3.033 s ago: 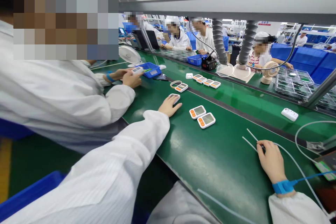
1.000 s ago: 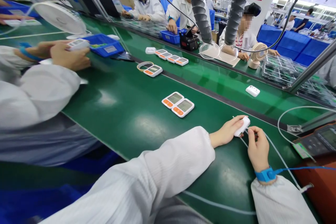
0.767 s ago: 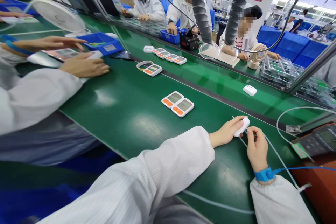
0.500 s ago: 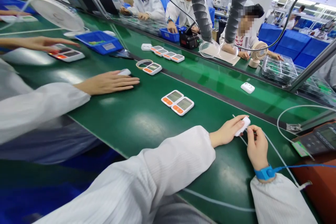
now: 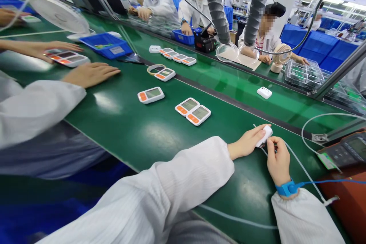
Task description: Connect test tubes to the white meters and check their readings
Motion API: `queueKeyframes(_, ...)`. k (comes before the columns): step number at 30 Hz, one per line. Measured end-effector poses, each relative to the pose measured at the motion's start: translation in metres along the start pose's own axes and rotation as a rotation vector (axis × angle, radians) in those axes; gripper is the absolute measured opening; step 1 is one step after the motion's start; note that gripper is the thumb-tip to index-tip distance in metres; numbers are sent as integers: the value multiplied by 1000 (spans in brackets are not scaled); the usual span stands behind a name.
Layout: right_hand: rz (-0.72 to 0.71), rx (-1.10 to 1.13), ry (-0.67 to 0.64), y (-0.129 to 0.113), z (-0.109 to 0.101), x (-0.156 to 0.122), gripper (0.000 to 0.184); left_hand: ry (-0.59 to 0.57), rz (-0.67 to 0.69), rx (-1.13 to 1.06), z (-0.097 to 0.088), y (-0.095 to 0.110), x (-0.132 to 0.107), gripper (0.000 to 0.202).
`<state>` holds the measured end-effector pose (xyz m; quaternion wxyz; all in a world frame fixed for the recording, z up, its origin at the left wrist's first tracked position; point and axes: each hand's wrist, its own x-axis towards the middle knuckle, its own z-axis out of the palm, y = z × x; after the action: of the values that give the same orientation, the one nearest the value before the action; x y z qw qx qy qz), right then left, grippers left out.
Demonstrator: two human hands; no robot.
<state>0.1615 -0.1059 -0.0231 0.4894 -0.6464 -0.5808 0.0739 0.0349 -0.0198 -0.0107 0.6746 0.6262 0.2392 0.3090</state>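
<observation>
bench (image 5: 128, 129) in green carries a lone meter (image 5: 154, 93), white with orange keys, screen up. far left of the lone meter and well beyond it stands a white fan (image 5: 58, 14), head tilted; nearer, a co-worker's hand (image 5: 40, 49) touches other meters (image 5: 74, 60), and the co-worker's other hand (image 5: 90, 74) lies flat, left of the lone meter. beyond it and to the left, a blue tray (image 5: 110, 54) holds small green and yellow bits. well beyond the lone meter, a white box (image 5: 154, 48) and a row of four meters (image 5: 172, 55) lie side by side; just beyond it, a tape ring (image 5: 148, 70) sits against one more meter (image 5: 165, 74). near the lone meter, on its right, is a touching pair of meters (image 5: 199, 114), screens up. farther right of the lone meter and a bit nearer is the white unit (image 5: 266, 134), gripped in the left hand (image 5: 246, 143). the right hand (image 5: 278, 162), farther right again, is closed in a pinch at the unit's edge, on a thin lead (image 5: 264, 151); the fingertips partly hide the contact. it wears a blue wristband (image 5: 286, 189). far right of the lone meter sits a tester (image 5: 347, 150).
</observation>
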Motion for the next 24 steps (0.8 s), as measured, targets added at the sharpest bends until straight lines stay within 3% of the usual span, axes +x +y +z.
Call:
queueKeyframes(8, -16, -56, 65, 1, -1, -2, 32, -16, -2, 94, 1, 3, -2, 57)
queueKeyframes(24, -60, -80, 61, 1, 0, -1, 31, -35, 85, 182, 2, -1, -2, 57)
